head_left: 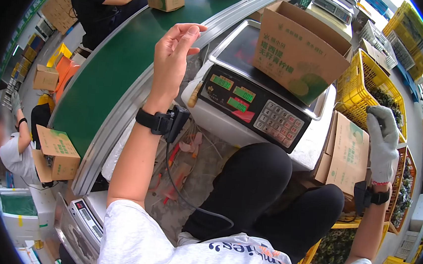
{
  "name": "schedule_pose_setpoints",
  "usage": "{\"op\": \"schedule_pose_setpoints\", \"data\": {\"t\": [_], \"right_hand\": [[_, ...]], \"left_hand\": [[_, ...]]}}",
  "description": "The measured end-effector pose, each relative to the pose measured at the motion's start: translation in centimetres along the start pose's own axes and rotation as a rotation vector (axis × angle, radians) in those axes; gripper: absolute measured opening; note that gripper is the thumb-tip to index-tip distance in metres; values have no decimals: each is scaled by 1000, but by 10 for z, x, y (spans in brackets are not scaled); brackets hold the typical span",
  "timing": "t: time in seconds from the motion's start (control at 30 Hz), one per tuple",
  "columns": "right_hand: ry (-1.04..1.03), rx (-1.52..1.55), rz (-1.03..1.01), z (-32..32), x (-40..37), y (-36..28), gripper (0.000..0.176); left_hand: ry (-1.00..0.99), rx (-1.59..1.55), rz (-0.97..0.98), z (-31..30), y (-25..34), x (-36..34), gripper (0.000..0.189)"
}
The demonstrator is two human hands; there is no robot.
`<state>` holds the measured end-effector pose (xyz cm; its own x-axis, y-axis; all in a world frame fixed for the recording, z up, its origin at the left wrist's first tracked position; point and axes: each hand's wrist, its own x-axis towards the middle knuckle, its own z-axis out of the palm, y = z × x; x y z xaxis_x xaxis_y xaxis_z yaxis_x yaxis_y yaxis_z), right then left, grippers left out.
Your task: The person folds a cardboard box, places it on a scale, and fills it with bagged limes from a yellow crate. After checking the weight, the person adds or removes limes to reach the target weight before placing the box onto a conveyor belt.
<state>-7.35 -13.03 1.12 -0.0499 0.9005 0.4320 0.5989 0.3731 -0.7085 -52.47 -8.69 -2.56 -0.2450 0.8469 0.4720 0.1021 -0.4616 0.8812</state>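
Open-topped, printed cardboard carton is carried on the metal-panned scale, print turned toward the wearer, long axis slanted down-right. Bare left hand is held near the green conveyor, fingers bent, released. By the yellow crate, knit-gloved right hand's fingers are curled; grasp can't be told.

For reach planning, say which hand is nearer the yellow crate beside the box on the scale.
Right: the gloved right hand is by the near end of the yellow crate; the left hand is left of the scale.
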Motion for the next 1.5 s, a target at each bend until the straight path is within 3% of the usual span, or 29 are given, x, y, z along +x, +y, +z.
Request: {"op": "schedule_pose_setpoints", "data": {"t": [0.23, 0.43, 0.53, 0.6, 0.67, 0.73, 0.8, 0.87, 0.93, 1.0, 1.07, 1.13, 1.2, 1.27, 1.33, 1.4, 1.5], "right_hand": [[-80, -59, -62, 17, 15, -5, 18], [66, -165, 3, -17, -17, 11, 21], [308, -119, 189, -82, -78, 44, 15], [519, -135, 597, -127, -137, 40, 18], [607, -199, 808, -170, -213, 58, 22], [294, -395, 1217, -209, -290, 70, 30], [-112, -455, 1542, -217, -354, 80, 39], [-484, -619, 1566, -201, -408, 99, 48], [-621, -578, 1617, -177, -445, 117, 64], [-526, -498, 1656, -152, -479, 141, 76], [-479, -432, 1689, -131, -499, 162, 86], [-228, -395, 1753, -110, -517, 191, 91], [-248, -389, 1715, -97, -511, 200, 93], [-209, -454, 1807, -85, -509, 210, 91], [-234, -544, 1791, -74, -508, 212, 86], [-251, -733, 1617, -71, -486, 193, 84], [-191, -742, 1676, -49, -505, 212, 83]], "left_hand": [[-10, 12, 4, 3, 2, 10, 26], [-48, 41, -49, 1, -1, -1, 26], [-117, 110, -158, -4, 1, -17, 31], [-251, 85, -218, -14, -4, -29, 34], [-481, 103, -296, 0, 12, -47, 36], [-669, 48, -370, 21, 18, -59, 38], [-956, 235, -361, 53, 37, -81, 41], [-1058, 247, -310, 88, 46, -99, 43], [-1215, 239, -306, 110, 46, -108, 48], [-1346, 429, -138, 130, 55, -114, 49], [-1351, 569, -77, 144, 60, -126, 48], [-1338, 738, 45, 151, 60, -139, 43], [-1287, 768, 43, 154, 58, -147, 38], [-1207, 695, -5, 153, 54, -150, 35], [-1208, 716, 8, 152, 52, -150, 35], [-1199, 727, 16, 154, 51, -150, 34], [-1156, 743, 6, 160, 50, -150, 32]]}}
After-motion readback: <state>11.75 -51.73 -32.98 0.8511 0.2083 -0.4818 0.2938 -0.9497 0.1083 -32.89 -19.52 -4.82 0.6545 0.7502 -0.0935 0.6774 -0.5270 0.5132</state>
